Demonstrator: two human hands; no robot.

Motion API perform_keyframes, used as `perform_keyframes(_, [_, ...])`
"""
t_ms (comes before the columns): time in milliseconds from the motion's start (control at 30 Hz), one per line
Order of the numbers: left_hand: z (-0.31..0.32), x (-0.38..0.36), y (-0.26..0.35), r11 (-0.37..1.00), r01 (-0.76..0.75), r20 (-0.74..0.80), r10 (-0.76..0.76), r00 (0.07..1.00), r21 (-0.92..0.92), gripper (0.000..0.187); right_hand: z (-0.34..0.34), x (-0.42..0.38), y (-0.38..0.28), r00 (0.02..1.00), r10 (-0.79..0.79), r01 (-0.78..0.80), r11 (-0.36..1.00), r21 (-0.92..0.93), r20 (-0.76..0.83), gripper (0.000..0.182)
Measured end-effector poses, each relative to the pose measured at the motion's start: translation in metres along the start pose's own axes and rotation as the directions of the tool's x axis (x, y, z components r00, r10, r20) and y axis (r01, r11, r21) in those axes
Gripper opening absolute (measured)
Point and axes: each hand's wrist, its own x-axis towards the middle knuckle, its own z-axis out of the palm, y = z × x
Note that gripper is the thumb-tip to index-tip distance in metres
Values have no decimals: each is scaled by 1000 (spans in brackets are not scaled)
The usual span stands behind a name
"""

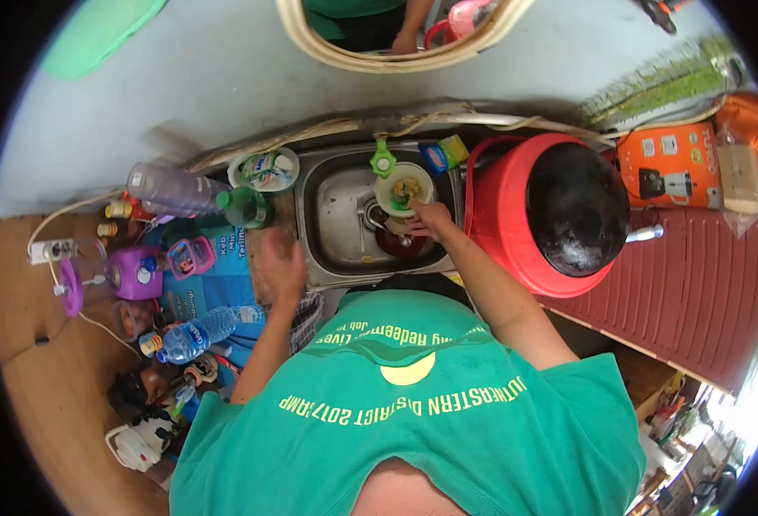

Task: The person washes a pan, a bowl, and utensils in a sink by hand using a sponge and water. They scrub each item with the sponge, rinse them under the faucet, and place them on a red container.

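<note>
In the head view, a pale bowl (431, 182) with yellowish and green scraps inside is over the right part of the steel sink (314, 193), below the green tap (382, 161). My right hand (431, 222) has its fingers closed at the bowl's near rim. Under that hand, a dark red dish (398, 245) lies in the basin, partly hidden. My left hand (281, 265), blurred by motion, is raised at the sink's left edge with its fingers apart and nothing in it. Just beyond it lies a green bottle (245, 208).
A large red bucket (499, 219) with a black lid stands right of the sink. A blue-yellow packet (444, 155) sits at the back edge. On the left are a bowl with a packet (267, 170), a water bottle (196, 335) and a purple blender (134, 272).
</note>
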Motion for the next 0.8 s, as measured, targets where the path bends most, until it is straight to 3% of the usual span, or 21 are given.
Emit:
perform_keyframes(33, [4,-9,17,995,-100,280,103,954,-26,77,-2,6,5,1000,-2,2,1000,-8,-15,45])
perform_keyframes(100, [12,18,113,918,-396,279,373,885,29,64,-4,20,9,1000,-8,8,1000,-7,-7,46])
perform_keyframes(167, [32,49,186,870,-492,206,474,856,43,57,4,28,8,1000,-23,23,1000,-8,3,46])
perform_keyframes(233, [66,76,217,851,-487,497,341,798,198,54,4,26,5,999,-16,18,999,-39,43,46])
perform_keyframes(267, [82,87,225,854,-487,500,346,794,183,54,4,23,2,1000,-14,15,999,-41,28,46])
perform_keyframes(333, [103,103,230,802,-467,603,173,779,373,49,10,18,-1,1000,-24,25,996,-90,16,42])
perform_keyframes(367, [109,105,229,805,-462,604,169,779,371,49,9,16,-4,1000,-20,21,995,-96,14,42])
perform_keyframes(433, [119,107,218,923,-180,493,-12,870,340,37,10,16,-4,997,-13,22,993,-120,77,39])
perform_keyframes(467, [120,106,208,919,-184,495,-14,869,348,37,10,16,-1,997,-9,18,993,-113,83,39])
perform_keyframes(500, [118,106,201,935,353,629,-293,720,31,36,12,17,0,995,6,4,994,-105,97,39])
perform_keyframes(533, [118,105,197,563,808,805,-391,445,-174,36,13,18,2,994,20,-9,995,-95,111,38])
perform_keyframes(567, [122,101,194,572,803,805,-393,445,-165,36,14,19,4,993,20,-11,997,-82,114,38])
perform_keyframes(633, [123,88,201,542,783,713,-414,566,-306,38,14,19,6,989,37,-29,998,-57,145,38])
perform_keyframes(767, [112,79,202,587,745,703,-383,599,-316,39,13,22,10,986,55,-46,997,-63,160,39])
perform_keyframes(800, [109,70,195,395,791,705,-373,603,-467,38,13,20,10,987,63,-55,997,-60,148,38])
